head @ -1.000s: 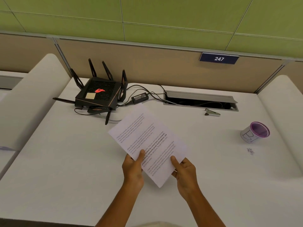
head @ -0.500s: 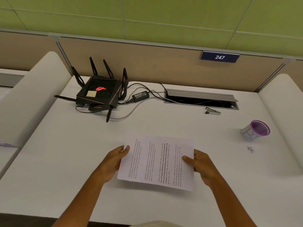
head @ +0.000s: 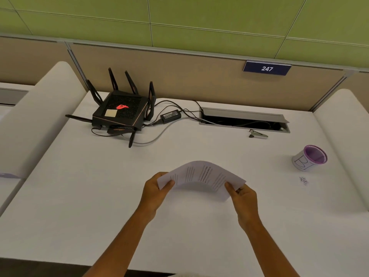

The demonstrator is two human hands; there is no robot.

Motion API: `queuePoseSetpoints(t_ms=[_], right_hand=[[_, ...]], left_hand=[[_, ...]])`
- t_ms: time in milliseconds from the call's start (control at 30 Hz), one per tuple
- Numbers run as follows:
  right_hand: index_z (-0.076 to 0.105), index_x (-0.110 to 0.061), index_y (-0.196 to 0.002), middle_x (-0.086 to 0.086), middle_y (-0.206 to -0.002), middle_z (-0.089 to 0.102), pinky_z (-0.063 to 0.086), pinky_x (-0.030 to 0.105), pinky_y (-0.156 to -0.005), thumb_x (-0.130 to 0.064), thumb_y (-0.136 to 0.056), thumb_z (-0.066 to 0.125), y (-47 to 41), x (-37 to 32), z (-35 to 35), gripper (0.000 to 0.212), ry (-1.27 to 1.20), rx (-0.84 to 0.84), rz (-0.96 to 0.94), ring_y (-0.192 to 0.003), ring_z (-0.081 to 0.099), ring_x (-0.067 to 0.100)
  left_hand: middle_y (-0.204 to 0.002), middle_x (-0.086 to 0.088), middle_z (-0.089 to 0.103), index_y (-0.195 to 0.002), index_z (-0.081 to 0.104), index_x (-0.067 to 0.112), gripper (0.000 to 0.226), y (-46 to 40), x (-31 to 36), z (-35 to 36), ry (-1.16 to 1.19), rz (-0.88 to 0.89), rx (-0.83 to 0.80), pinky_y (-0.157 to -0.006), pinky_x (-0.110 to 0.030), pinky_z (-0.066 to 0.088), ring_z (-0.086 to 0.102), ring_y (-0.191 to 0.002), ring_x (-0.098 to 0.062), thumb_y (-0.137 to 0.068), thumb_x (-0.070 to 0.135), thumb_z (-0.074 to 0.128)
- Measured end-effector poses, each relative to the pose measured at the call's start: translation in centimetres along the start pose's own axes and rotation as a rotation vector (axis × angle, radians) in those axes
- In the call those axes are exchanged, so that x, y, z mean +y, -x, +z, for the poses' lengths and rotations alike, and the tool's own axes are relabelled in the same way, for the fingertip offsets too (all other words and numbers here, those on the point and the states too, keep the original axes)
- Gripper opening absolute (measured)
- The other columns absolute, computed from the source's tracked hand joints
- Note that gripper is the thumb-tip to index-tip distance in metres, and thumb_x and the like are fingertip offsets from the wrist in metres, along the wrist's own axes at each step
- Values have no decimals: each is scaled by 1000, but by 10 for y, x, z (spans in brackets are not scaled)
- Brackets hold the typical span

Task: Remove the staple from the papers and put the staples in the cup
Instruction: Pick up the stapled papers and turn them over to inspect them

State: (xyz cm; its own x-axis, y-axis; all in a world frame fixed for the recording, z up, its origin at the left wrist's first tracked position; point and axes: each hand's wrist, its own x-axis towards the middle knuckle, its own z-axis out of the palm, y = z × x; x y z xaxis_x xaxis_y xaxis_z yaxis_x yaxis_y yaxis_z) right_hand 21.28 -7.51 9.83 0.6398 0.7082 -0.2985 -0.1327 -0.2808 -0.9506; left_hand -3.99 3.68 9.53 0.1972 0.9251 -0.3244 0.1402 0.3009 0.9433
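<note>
The printed white papers [head: 201, 176] hang above the middle of the white desk, bowed upward in an arch. My left hand [head: 157, 188] pinches their left edge and my right hand [head: 242, 196] pinches their right edge. No staple on the papers can be made out. A white cup [head: 308, 158] with a purple rim and black marks stands at the right of the desk. A small pile of loose staples [head: 304, 180] lies on the desk just in front of the cup. A metal staple remover [head: 258, 134] lies near the cable slot at the back.
A black router [head: 119, 112] with several antennas, its power brick [head: 170, 116] and cables sit at the back left. An open cable slot [head: 244, 120] runs along the back. White side dividers [head: 40, 116] flank the desk, and a partition wall stands behind.
The papers were turned from upright lengthwise to sideways, lowered toward the desk, then lifted again and bent into an arch. Both hands shifted from the bottom edge to the two side edges.
</note>
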Motion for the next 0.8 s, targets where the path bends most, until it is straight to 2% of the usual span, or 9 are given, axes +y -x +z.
queuePoseSetpoints(t_ms=[167, 233, 333, 433, 500, 567, 667, 800], right_hand=[[77, -29, -101, -7, -95, 81, 61, 27, -81, -19, -95, 74, 0, 1, -1, 13, 26, 34, -11, -93, 76, 13], [77, -28, -100, -5, -95, 80, 61, 24, -79, -19, -96, 73, 2, 1, -3, 11, 29, 42, -32, -92, 76, 12], [76, -27, -102, -3, -99, 79, 60, 27, -79, -20, -96, 73, 4, 9, -3, 10, 44, 30, -5, -95, 75, 16], [75, -21, -107, 0, -102, 79, 60, 31, -80, -20, -96, 73, 3, 14, -4, 12, 69, 26, 29, -99, 74, 22], [76, -24, -105, -2, -100, 79, 62, 30, -77, -21, -96, 73, 0, 8, -7, 10, 95, 22, 11, -95, 75, 20], [76, -29, -103, -7, -96, 80, 62, 24, -67, -20, -96, 73, -2, -3, -11, 11, 132, -3, -28, -85, 77, 13], [75, -29, -104, -9, -91, 80, 60, 21, -59, -21, -97, 72, -8, -19, -21, 11, 231, -75, -91, -77, 78, 13], [77, -27, -106, -7, -92, 81, 63, 29, -65, -22, -97, 71, -22, -44, -31, 12, 400, -224, -152, -75, 78, 16]], left_hand=[[-105, 2, 74, -111, 68, 27, 23, -1, 4, 4, 62, -8, 51, -66, -17, 59, 71, -97, -16, -93, 16, 77], [-106, 0, 75, -114, 69, 24, 23, 1, 4, 4, 75, 6, 52, -66, -17, 60, 72, -97, -16, -94, 17, 77], [-105, 3, 74, -107, 68, 29, 22, 6, -4, 7, 68, -12, 29, -71, -20, 60, 71, -98, -16, -93, 15, 77], [-107, 4, 72, -115, 64, 26, 29, 10, -10, 10, 59, -85, 49, -77, -24, 60, 69, -99, -17, -91, 16, 79], [-106, 5, 72, -119, 64, 23, 31, 10, -9, 9, 25, -82, 36, -69, -19, 62, 70, -97, -15, -91, 19, 79], [-104, 10, 73, -118, 65, 25, 29, 10, -7, 2, -16, -47, 5, -65, -16, 61, 72, -97, -13, -92, 21, 78], [-109, 10, 77, -119, 67, 28, 30, 9, -5, -11, -16, -5, -48, -74, -25, 65, 76, -99, -14, -92, 20, 78], [-116, 4, 78, -124, 69, 26, 37, 5, -3, -30, 49, 26, -106, -86, -32, 64, 75, -106, -12, -91, 14, 78]])
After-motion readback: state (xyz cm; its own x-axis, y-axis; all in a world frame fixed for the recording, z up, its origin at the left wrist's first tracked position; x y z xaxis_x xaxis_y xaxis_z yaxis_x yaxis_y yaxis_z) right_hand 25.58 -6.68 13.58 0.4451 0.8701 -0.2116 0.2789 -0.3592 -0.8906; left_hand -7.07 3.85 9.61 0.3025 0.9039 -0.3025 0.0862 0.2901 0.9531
